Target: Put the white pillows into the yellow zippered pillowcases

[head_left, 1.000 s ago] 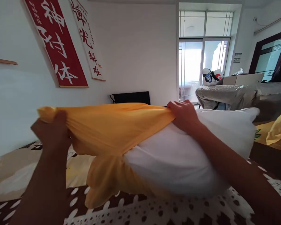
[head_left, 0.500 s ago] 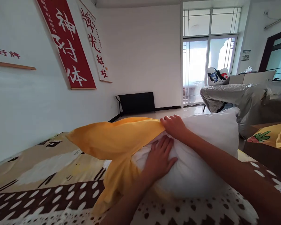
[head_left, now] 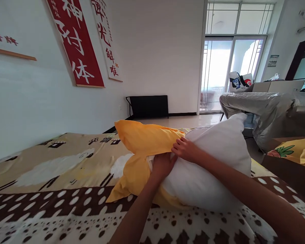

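Observation:
A white pillow (head_left: 205,183) lies on the bed with its left end inside a yellow pillowcase (head_left: 149,137). The case's loose left part stands up at the top and spreads flat below. My right hand (head_left: 185,149) has its fingers curled over the case's open edge near the middle of the pillow. Just below it, my left hand (head_left: 164,166) rests against the pillow at the case's mouth. Its fingers go under the yellow cloth and are hidden.
A patterned bedspread (head_left: 53,169) covers the bed. At the right stands an open box (head_left: 279,173) with yellow printed cloth (head_left: 284,150). Behind it is furniture under plastic sheeting (head_left: 264,101). A folded black panel (head_left: 149,105) leans by the far wall.
My left hand, earlier flat and spread on the pillow, has slid under the case's edge. The case's left end has drawn in to the right, and the pillow's far corner stands more upright.

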